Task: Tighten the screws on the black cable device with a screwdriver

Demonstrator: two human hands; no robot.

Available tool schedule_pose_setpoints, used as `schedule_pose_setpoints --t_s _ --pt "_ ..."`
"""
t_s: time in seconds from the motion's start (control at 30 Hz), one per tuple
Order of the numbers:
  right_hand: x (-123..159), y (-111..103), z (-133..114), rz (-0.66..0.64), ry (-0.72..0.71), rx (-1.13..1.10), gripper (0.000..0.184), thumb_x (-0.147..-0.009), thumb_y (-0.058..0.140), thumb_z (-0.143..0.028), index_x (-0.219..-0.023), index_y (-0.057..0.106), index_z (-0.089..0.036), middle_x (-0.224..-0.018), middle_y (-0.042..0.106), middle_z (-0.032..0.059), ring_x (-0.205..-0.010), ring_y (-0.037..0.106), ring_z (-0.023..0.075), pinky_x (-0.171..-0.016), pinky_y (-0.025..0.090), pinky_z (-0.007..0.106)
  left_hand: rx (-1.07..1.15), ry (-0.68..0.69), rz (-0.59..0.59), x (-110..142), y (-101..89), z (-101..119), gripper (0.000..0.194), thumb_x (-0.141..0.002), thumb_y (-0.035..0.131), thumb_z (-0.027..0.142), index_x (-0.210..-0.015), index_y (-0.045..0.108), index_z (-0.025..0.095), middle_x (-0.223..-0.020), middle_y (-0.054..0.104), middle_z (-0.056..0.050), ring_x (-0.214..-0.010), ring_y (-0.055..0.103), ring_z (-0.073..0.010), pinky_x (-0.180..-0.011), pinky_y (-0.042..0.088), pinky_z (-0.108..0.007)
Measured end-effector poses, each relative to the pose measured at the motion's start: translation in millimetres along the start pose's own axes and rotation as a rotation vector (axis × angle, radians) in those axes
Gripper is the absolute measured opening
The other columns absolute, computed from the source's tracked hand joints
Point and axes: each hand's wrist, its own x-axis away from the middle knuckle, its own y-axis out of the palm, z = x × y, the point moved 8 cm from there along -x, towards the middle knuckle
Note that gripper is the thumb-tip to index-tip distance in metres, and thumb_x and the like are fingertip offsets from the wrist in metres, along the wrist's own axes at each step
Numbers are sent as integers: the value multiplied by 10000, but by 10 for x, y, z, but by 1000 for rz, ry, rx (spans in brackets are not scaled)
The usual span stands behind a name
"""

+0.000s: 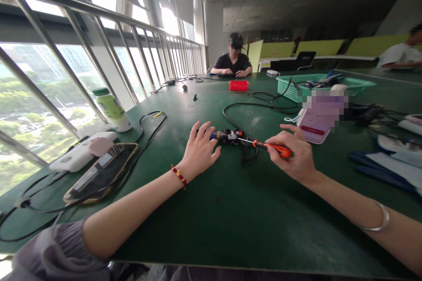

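Note:
My right hand (294, 154) is closed around the orange and black handle of a screwdriver (280, 149). The screwdriver's thin metal shaft points left, its tip at an elongated black corded device (227, 136) with inner parts exposed, metal and small red pieces among them. Whether the tip sits in a screw is too small to tell. Over the left end of that device lies my left hand (201, 145), fingers spread and thumb held apart. The hand hides part of the device, and a bit of blue shows beside the fingers. A black cable (252, 151) curls by its right end.
On the left are a phone (102, 173), a white power bank (77, 153) and a green bottle (112, 109). A lit phone (318, 118) leans before a green basket (286, 90). Gloves (392, 164) lie right. A red box (238, 85) stands near a seated person (232, 59).

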Motion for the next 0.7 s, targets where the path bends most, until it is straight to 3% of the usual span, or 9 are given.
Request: schedule_pose_setpoints --t_s 0.43,0.57,0.7 --pt "-23 5 -44 -10 -49 13 134 -759 591 -139 -846 551 -234 -681 643 -35 -554 582 125 -895 485 455 130 -57 -33 -19 13 -90 174 -741 526 177 -733 698 200 -1122 587 -96 -1174 439 -294 -1032 274 -531" --pt "-28 -21 -54 25 -59 25 189 -757 599 -150 -921 557 -236 -620 583 -52 -521 551 120 -871 510 443 124 -31 34 -39 -63 -97 189 -755 493 157 -804 672 197 -1122 588 -92 -1154 433 -288 -994 275 -517" --pt "-4 -55 -54 88 -76 49 282 -753 617 -172 -1018 542 -236 -747 633 1 -689 611 178 -811 540 419 170 43 -53 -43 21 -26 161 -744 482 142 -754 634 193 -947 635 -67 -1078 471 -273 -944 296 -490"
